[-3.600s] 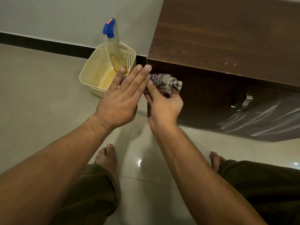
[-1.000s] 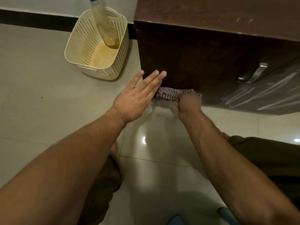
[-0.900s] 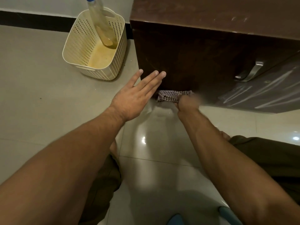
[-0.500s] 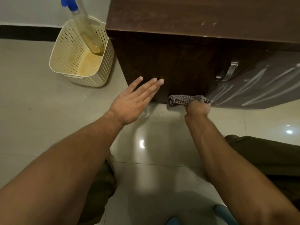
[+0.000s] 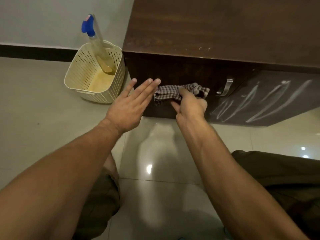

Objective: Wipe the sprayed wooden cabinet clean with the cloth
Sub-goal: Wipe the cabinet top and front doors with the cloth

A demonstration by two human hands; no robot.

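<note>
Head view: a perforated cream plastic basket [image 5: 83, 78] holds a leaning clear spray bottle [image 5: 100, 49], its base hidden. The left hand [image 5: 131, 104] is flat, fingers straight and together. The right hand [image 5: 189, 103] grips a bunched checked cloth [image 5: 166, 93] against the dark wooden cabinet [image 5: 181, 73]; its fingertips are hidden.

Cabinet [image 5: 190, 70] ahead of me; basket [image 5: 86, 80] on the floor just left of it, spray bottle [image 5: 100, 49] leaning inside. My right hand [image 5: 189, 105] presses the cloth [image 5: 168, 94] on the cabinet front, left of the handle [image 5: 226, 87]; my left hand [image 5: 131, 104] flat just left of the cloth
</note>
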